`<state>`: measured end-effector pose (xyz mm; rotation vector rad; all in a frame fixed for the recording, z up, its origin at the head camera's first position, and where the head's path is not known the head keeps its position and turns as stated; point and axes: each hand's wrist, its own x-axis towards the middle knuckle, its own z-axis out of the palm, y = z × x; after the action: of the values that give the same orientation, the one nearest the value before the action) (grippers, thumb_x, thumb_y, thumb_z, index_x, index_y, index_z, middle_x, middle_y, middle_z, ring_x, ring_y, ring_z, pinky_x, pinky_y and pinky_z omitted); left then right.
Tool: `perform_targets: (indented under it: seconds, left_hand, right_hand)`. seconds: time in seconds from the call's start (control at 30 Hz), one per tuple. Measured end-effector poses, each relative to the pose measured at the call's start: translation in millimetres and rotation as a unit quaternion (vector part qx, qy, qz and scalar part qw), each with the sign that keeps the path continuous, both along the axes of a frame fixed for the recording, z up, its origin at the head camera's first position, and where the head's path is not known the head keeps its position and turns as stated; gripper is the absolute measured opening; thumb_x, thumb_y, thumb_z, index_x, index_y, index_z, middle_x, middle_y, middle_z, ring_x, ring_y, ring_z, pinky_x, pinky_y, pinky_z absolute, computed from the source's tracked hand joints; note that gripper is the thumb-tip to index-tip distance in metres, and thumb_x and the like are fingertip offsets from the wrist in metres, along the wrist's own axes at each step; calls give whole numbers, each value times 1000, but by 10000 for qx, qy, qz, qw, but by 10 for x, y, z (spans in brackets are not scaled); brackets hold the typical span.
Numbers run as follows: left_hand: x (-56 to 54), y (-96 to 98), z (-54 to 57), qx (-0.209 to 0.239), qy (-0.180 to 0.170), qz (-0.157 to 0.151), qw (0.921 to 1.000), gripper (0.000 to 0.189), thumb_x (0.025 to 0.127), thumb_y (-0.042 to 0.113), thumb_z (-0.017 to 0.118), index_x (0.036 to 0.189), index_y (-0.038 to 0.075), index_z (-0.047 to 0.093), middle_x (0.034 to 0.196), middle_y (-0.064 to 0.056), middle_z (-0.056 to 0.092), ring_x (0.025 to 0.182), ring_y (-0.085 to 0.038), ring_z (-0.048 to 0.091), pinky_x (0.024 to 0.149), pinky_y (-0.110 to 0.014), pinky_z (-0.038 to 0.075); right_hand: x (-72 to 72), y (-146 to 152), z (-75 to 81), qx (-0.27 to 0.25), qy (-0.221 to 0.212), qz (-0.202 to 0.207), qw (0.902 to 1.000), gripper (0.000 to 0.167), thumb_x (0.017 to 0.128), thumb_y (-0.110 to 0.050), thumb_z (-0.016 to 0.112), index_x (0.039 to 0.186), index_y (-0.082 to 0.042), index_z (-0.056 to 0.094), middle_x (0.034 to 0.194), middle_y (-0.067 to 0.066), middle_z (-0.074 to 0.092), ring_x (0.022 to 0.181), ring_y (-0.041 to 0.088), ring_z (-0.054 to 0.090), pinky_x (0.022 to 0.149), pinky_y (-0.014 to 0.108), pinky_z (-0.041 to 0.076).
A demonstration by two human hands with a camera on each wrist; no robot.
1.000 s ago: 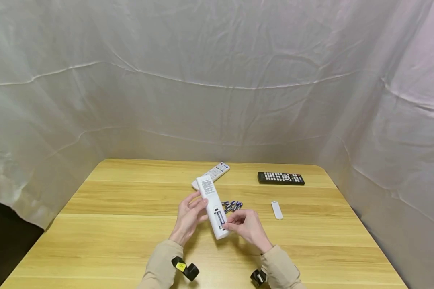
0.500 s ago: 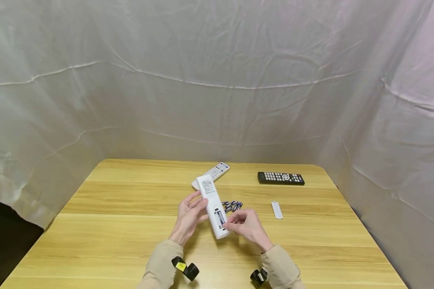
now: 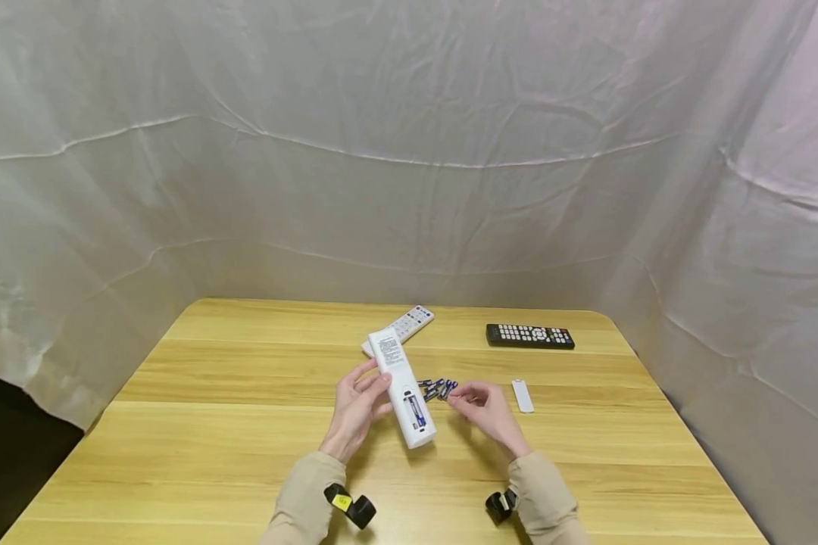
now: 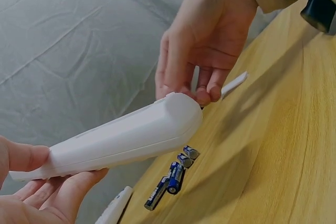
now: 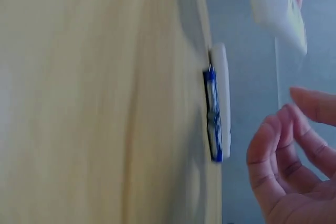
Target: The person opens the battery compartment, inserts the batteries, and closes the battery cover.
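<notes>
My left hand (image 3: pixel 356 412) grips a white remote control (image 3: pixel 398 375) by its side, back face up, thumb on top. Its battery compartment lies uncovered near the lower end, with a blue battery (image 3: pixel 417 411) visible inside. To the right of the remote is my right hand (image 3: pixel 485 412), held over the table close to a small pile of batteries (image 3: pixel 439 389). In the right wrist view the fingers of my right hand (image 5: pixel 289 166) are loosely bent, the thumb stands apart, and nothing is between them. Several loose batteries (image 4: pixel 173 177) lie below the remote in the left wrist view.
A small white battery cover (image 3: pixel 522 396) lies on the wooden table (image 3: pixel 245 454), right of the batteries. Farther back are a second white remote (image 3: pixel 416 321), partly hidden by the held one, and a black remote (image 3: pixel 529 336). Grey curtains (image 3: pixel 409 189) surround the table.
My right hand has left the battery compartment and moved right and slightly away from me, towards the loose batteries. The battery inside now shows more fully. My left hand and the remote have hardly moved.
</notes>
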<state>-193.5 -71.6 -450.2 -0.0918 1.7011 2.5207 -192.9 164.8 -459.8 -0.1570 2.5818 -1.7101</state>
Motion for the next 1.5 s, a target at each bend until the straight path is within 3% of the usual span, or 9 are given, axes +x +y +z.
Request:
perform_targets:
  seconds: [0.13, 0.27, 0.6, 1.0, 1.5]
  left_hand:
    - [-8, -1, -10, 18, -24, 41, 10000, 51, 98, 2, 59, 145, -4, 41, 117, -16, 70, 90, -13, 71, 78, -30, 67]
    - [-7, -1, -16, 33, -56, 57, 10000, 52, 98, 2, 59, 145, -5, 40, 117, -17, 69, 90, -13, 71, 77, -30, 67]
    - [-17, 7, -42, 62, -180, -4, 9998, 51, 98, 3, 58, 146, -2, 40, 115, -12, 69, 92, -14, 71, 79, -30, 67]
    - [6, 7, -28, 33, -200, -92, 9998, 52, 98, 3, 59, 146, -1, 41, 112, -9, 71, 90, -14, 71, 73, -25, 66]
    - [4, 12, -29, 74, -197, -88, 9997, 53, 98, 3, 59, 146, -4, 39, 104, -5, 70, 85, -12, 71, 68, -24, 65]
  right_hand:
    - [-67, 69, 0, 227, -139, -261, 9993, 26, 88, -7, 73, 111, 4, 67, 88, 14, 71, 69, 19, 64, 60, 26, 60]
    - [-130, 91, -5, 492, -278, -334, 9978, 33, 88, -7, 73, 119, 4, 65, 84, 13, 71, 63, 21, 64, 55, 32, 61]
    - [-309, 49, -31, 1030, -842, -225, 9909, 46, 91, -12, 71, 132, 4, 56, 89, 15, 71, 65, 19, 66, 58, 31, 62]
    - [-507, -31, 9, 1673, -1223, -1, 9783, 28, 100, -15, 61, 120, 3, 55, 75, 13, 67, 60, 19, 64, 55, 29, 62]
    - [-527, -84, 18, 1623, -1349, -97, 9774, 25, 96, -9, 64, 116, 2, 55, 77, 13, 67, 62, 20, 63, 53, 28, 61]
